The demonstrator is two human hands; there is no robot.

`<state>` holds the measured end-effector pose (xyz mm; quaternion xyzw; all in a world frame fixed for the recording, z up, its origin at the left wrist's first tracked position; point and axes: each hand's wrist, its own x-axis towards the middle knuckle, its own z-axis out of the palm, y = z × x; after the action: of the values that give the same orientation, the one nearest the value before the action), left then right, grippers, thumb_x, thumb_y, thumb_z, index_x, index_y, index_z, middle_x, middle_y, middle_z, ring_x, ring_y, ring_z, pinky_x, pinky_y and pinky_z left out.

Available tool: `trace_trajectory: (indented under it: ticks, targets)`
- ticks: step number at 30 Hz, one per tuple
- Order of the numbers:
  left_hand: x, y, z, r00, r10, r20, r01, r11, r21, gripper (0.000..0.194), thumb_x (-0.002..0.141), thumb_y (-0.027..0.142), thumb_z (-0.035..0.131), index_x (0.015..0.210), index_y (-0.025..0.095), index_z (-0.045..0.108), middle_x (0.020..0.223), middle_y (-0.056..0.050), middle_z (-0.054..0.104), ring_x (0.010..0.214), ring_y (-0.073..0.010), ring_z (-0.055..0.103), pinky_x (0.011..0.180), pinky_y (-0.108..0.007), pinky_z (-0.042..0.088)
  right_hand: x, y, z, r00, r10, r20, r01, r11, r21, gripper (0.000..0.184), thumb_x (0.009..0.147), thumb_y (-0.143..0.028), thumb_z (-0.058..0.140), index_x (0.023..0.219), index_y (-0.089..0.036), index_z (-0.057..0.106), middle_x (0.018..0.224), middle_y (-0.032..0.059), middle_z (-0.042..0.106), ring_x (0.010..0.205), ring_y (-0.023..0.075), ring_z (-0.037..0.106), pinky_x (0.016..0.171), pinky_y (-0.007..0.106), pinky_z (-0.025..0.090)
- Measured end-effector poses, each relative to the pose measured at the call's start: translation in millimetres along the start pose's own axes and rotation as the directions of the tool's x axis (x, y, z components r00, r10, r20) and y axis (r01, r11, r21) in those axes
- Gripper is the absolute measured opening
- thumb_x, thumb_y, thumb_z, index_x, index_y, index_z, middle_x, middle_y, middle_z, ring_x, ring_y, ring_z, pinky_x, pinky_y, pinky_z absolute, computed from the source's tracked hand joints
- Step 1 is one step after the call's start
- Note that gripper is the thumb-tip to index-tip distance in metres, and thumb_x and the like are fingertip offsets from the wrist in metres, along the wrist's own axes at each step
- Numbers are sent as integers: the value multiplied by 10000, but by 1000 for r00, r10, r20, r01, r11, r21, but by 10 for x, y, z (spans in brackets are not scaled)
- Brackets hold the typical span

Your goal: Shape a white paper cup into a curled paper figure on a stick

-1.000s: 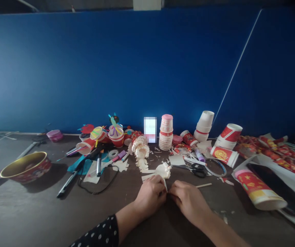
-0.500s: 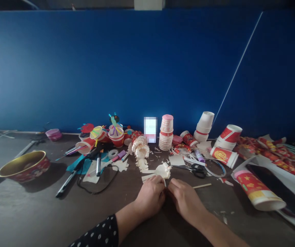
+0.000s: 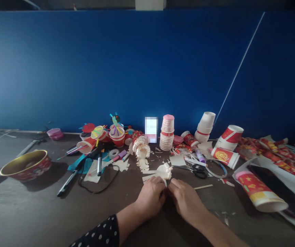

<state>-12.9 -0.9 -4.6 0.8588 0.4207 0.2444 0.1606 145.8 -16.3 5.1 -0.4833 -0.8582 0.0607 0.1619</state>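
We're seeing almost no change from a moment ago: both hands still meet at the table's middle. Our left hand (image 3: 151, 198) stays clenched on a fringed paper curl (image 3: 164, 171), which sits at twelve o'clock above the knuckles. Our right hand (image 3: 185, 202) presses in beside it, grip unclear. Black-handled scissors (image 3: 200, 172) lie at one o'clock, untouched.

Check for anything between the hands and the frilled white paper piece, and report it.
Nothing visible stands between them: the frilled white paper piece sits right at the fingertips of the left hand and right hand.
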Motion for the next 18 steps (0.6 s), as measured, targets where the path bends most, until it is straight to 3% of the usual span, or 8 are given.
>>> trace_trajectory:
  ticks: [9, 18]
  targets:
    - [11, -12, 42, 999, -5, -46, 3, 999, -35, 129, 657, 55, 496, 647, 163, 566, 787, -31, 591, 775, -168, 516, 706, -266, 397, -48, -89, -98, 997, 70, 29, -66, 991, -119, 249, 848, -71, 415, 735, -178, 609, 774, 23, 597, 704, 140, 522, 643, 255, 322]
    - [20, 42, 8, 999, -9, -42, 9, 1000, 13, 110, 720, 102, 514, 643, 158, 569, 795, -39, 587, 768, -167, 521, 694, -267, 399, -132, -141, -145, 994, 13, 107, 12, 973, -232, 285, 847, -49, 412, 877, -186, 660, 873, 48, 634, 806, 177, 550, 719, 292, 341]
